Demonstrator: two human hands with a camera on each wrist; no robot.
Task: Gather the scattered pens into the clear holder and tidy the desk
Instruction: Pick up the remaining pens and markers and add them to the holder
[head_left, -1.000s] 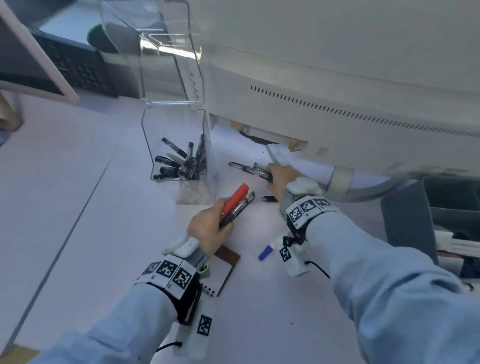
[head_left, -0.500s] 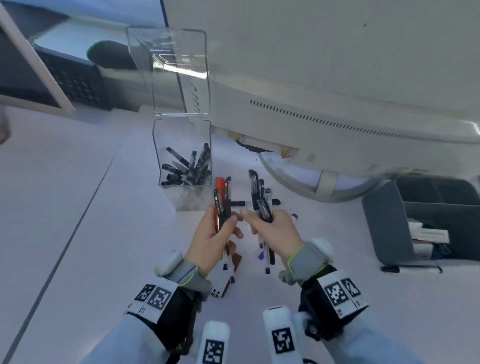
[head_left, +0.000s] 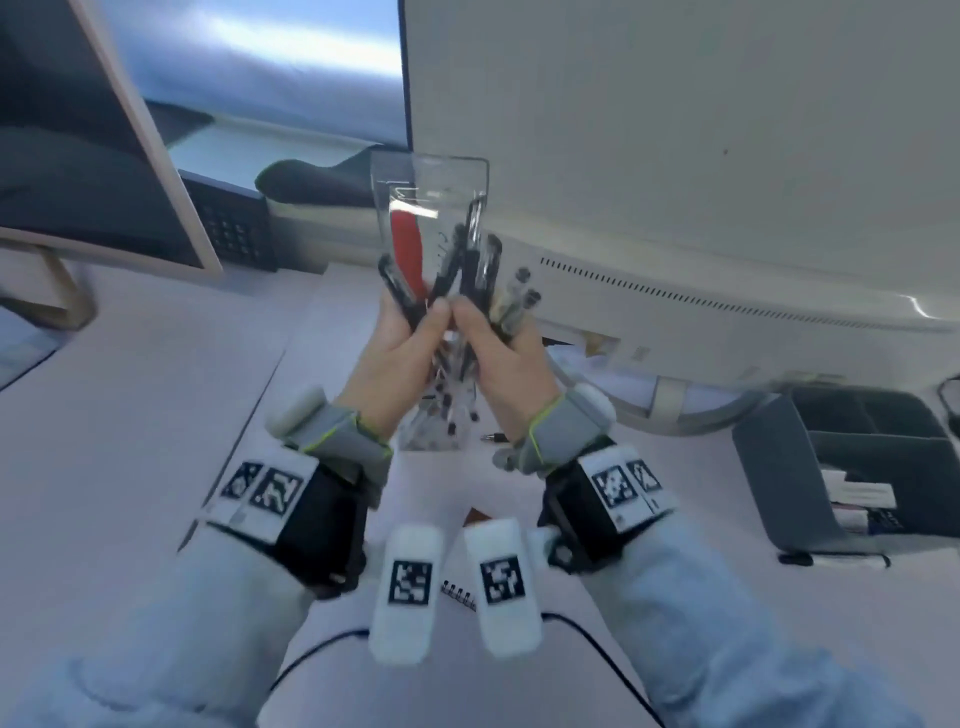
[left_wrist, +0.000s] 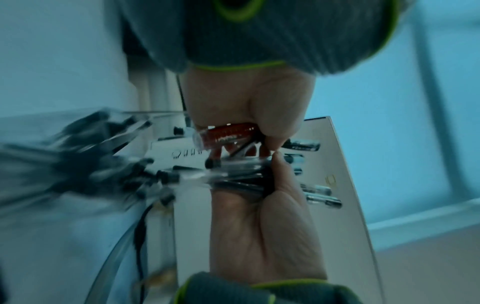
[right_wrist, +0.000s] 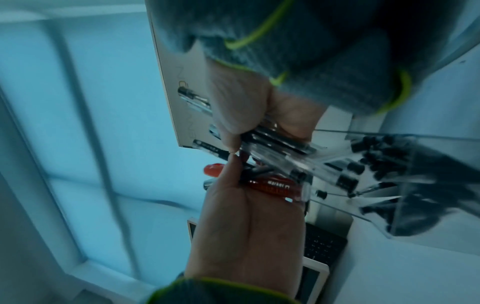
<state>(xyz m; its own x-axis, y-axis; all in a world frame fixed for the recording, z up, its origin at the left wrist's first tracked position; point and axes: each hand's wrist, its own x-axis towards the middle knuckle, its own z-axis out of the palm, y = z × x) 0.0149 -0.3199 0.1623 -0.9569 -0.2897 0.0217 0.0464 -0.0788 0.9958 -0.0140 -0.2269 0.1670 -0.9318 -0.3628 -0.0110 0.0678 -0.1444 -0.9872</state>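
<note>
My left hand grips a red marker and some black pens, tips down. My right hand grips several black and clear pens. The two hands touch, raised over the clear holder, which stands on the desk with several pens in its bottom. In the left wrist view the left hand holds the red marker above the right hand's pens. The right wrist view shows the right hand, its pens pointing at the holder.
The white back of a monitor overhangs the holder on the right, its ring stand behind my right wrist. A grey organiser sits far right with a pen before it. A second monitor and keyboard stand left.
My right hand came back from under the monitor with pens. Both hands then rose off the desk and met over the holder, each with its pens.
</note>
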